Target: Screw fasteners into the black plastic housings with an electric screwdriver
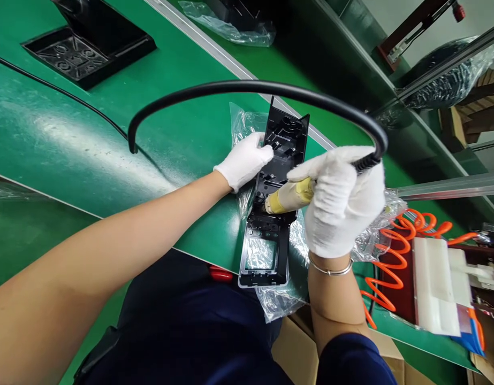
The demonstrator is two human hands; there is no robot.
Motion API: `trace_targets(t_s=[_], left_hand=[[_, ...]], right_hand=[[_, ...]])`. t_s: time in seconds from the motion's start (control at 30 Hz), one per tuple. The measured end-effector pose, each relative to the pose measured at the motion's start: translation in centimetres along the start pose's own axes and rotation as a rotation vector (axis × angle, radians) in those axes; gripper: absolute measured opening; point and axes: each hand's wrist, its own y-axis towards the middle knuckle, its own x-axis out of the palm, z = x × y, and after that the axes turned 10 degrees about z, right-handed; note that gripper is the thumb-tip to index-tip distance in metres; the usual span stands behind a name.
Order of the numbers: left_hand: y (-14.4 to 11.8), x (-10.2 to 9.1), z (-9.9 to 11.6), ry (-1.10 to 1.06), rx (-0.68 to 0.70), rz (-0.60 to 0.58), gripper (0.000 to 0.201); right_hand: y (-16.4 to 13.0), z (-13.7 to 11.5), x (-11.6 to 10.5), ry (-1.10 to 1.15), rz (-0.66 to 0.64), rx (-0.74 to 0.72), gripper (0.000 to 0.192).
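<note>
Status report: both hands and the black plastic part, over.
Left hand in white glove presses flat on long black plastic housing. Right hand grips tape-wrapped powered driver, tip on housing. Thick black cable arcs overhead, clear.

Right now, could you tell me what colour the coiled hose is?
Orange; the coiled hose shows best in the head view.
</note>
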Motion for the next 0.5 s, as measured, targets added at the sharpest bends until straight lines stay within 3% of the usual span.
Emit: trace_targets(t_s=[0.23, 0.4, 0.5], left_hand=[[-0.08, 0.11, 0.24, 0.017, 0.021, -0.014, 0.012], [0.00, 0.03, 0.17, 0.040, 0.029, 0.003, 0.012], [0.29, 0.06, -0.37, -0.009, -0.001, 0.015, 0.010]], right_hand=[[0.27, 0.23, 0.30, -0.069, 0.087, -0.122, 0.046], [0.18, 0.29, 0.39, -0.016, 0.054, -0.101, 0.046], [-0.07, 0.71, 0.14, -0.049, 0.100, -0.100, 0.045]])
